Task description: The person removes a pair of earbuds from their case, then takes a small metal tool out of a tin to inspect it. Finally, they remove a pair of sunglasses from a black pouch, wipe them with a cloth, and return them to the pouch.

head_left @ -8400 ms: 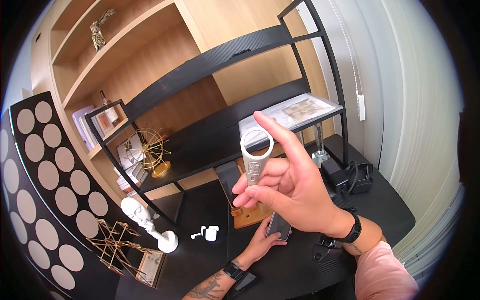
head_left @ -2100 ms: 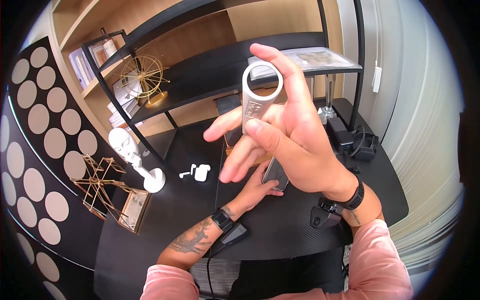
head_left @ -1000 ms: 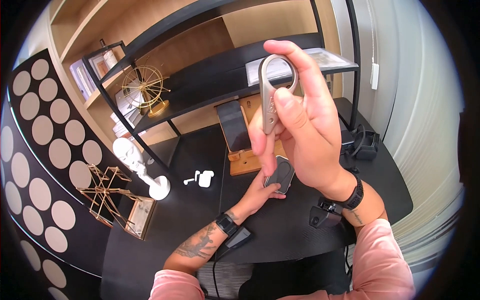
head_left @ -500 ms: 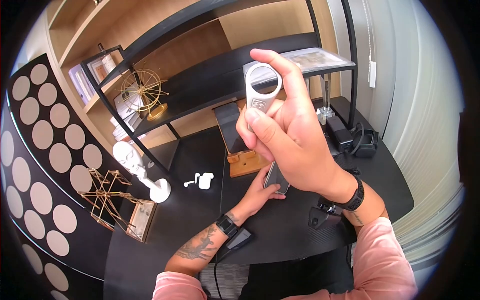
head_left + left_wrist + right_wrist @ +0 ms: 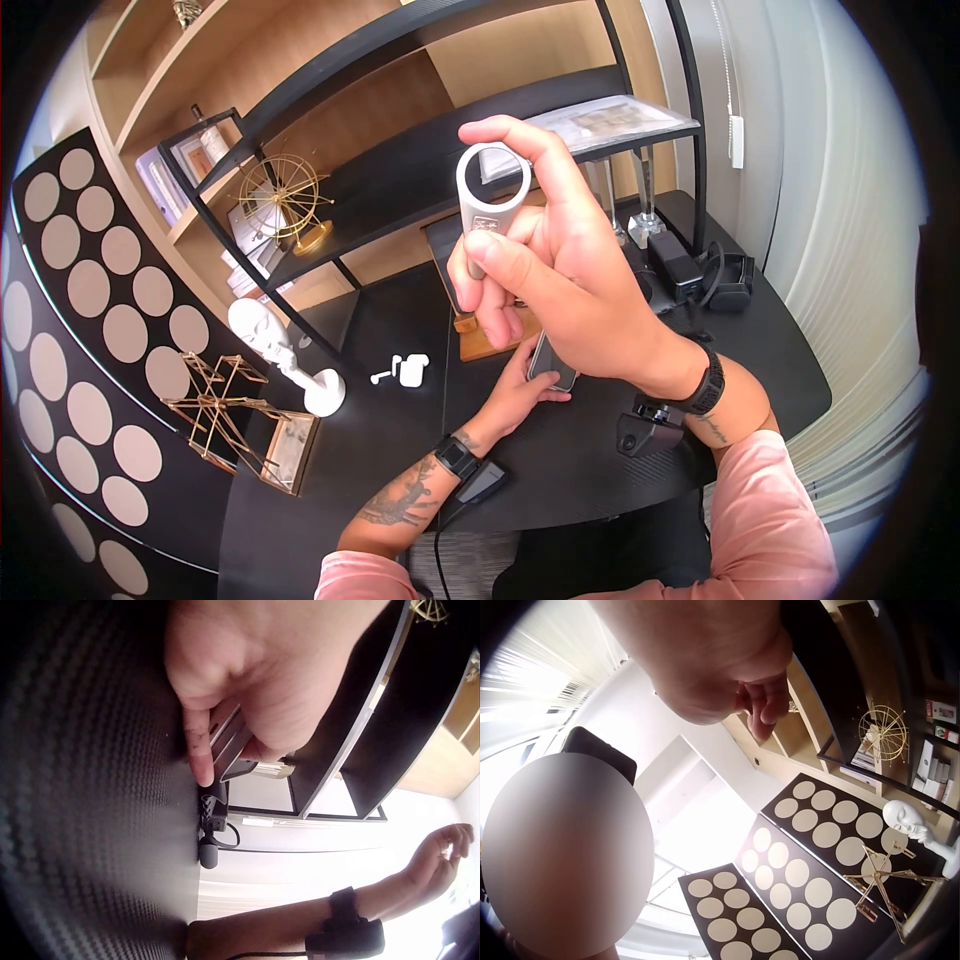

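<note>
In the head view my right hand (image 5: 560, 250) is raised over the desk and pinches a silver ring-headed metal piece (image 5: 486, 222) by its tapered handle. A square mark is embossed below the ring. The thumb presses the handle's front, while the index finger arches over the ring's top; the lower end is hidden by the fingers. Beneath it, my left hand (image 5: 516, 385) grips a flat, dark-faced case with a pale rim (image 5: 553, 370), partly covered by the right hand. The left wrist view has this case (image 5: 234, 746) tilted between thumb and fingers, close above the desk.
White earbuds and their case (image 5: 411, 370) lie left of the hands. Beyond stand a white head sculpture (image 5: 262, 330), a brown wheel-shaped model (image 5: 215, 405) and a wooden stand (image 5: 484, 342). A black shelf (image 5: 380, 235) spans the back; dark devices (image 5: 675, 265) stand right.
The ring-headed piece was turned more side-on a second ago and now faces the head camera. The right hand has shifted left and slightly down in view. The left hand keeps its hold.
</note>
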Demonstrator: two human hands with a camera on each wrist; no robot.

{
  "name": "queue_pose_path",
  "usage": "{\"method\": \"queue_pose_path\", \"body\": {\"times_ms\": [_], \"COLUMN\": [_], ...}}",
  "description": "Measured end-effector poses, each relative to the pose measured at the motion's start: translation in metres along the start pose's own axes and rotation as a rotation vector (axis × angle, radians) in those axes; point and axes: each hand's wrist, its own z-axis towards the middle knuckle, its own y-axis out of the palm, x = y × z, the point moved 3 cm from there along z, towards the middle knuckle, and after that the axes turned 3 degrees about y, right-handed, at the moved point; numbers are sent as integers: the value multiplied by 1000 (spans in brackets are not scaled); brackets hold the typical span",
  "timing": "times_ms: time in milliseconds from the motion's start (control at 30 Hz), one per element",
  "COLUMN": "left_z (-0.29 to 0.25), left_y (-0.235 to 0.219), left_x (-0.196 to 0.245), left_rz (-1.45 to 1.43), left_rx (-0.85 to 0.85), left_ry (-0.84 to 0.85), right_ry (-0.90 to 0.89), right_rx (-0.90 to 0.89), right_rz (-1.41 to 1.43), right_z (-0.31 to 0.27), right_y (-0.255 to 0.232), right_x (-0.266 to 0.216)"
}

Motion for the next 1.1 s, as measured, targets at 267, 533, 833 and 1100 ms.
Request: {"method": "queue_pose_path", "body": {"times_ms": [267, 533, 833, 1100], "left_z": [1, 1, 1, -1], "left_y": [0, 0, 0, 2], "left_x": [-1, -1, -2, 1], "left_rz": [10, 4, 13, 9], "left_rx": [7, 10, -6, -16], "left_ry": [8, 24, 25, 47], "right_ry": [-26, -24, -28, -17], "right_rx": [31, 29, 34, 70], "right_rz": [-13, 8, 22, -26], "right_z": [0, 0, -1, 0], "right_y": [-1, 0, 2, 2], "right_x": [-1, -1, -2, -3]}}
